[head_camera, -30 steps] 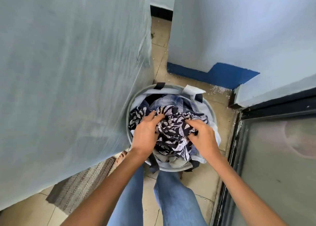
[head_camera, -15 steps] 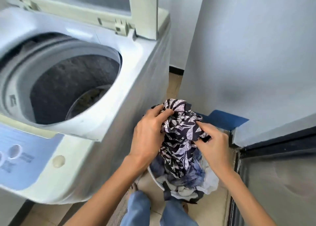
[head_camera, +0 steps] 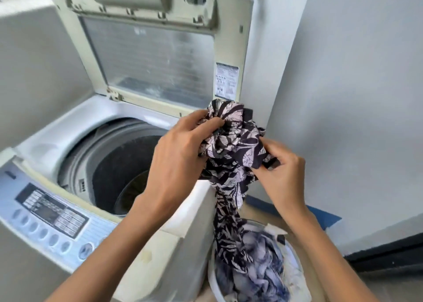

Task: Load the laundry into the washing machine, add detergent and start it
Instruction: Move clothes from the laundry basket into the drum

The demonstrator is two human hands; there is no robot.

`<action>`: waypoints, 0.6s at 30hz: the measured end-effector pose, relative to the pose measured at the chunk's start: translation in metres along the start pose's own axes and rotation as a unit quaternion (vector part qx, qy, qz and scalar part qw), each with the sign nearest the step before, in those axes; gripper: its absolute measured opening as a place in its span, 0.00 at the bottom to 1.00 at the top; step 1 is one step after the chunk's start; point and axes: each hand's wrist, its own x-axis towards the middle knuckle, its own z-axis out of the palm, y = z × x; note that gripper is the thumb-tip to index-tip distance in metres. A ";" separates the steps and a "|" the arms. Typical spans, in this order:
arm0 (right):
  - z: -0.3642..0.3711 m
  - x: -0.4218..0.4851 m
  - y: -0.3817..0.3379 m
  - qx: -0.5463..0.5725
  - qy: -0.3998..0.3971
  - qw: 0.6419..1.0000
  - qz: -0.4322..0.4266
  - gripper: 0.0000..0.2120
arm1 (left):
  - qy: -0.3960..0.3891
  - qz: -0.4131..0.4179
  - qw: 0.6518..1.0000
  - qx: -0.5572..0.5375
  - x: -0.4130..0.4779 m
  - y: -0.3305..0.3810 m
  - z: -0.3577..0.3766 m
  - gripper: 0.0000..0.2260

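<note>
Beside the open washing machine (head_camera: 57, 137), your left hand (head_camera: 176, 162) and right hand (head_camera: 281, 175) clutch the patterned garment (head_camera: 231, 150), fingers curled tight; loading is underway, so next swing it over the drum (head_camera: 119, 164), tail clearing the basket (head_camera: 295, 262).

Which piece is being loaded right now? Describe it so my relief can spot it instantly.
Start at the white top-loading washing machine with its lid raised; a laundry basket stands on the floor to its right. Above it, the left hand and right hand grip a bunched garment trailing into the basket. It alone has a black-and-white leaf print; the clothes beneath are pale blue.
</note>
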 end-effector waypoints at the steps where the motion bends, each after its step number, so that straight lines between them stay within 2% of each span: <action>1: 0.007 0.007 -0.007 0.009 0.001 1.000 -0.003 0.19 | 0.012 0.005 1.000 0.010 0.004 -0.003 -0.010 0.29; 6: 0.053 0.041 -0.042 0.023 -0.006 0.999 -0.038 0.17 | 0.067 0.014 0.995 0.071 0.023 -0.036 -0.057 0.32; 10: 0.102 0.057 -0.059 0.027 -0.030 0.998 -0.054 0.20 | 0.078 0.004 0.991 0.109 0.028 -0.079 -0.078 0.31; 18: 0.196 0.047 -0.053 -0.009 -0.132 0.991 -0.031 0.16 | 0.010 -0.047 0.987 0.153 0.004 -0.184 -0.072 0.33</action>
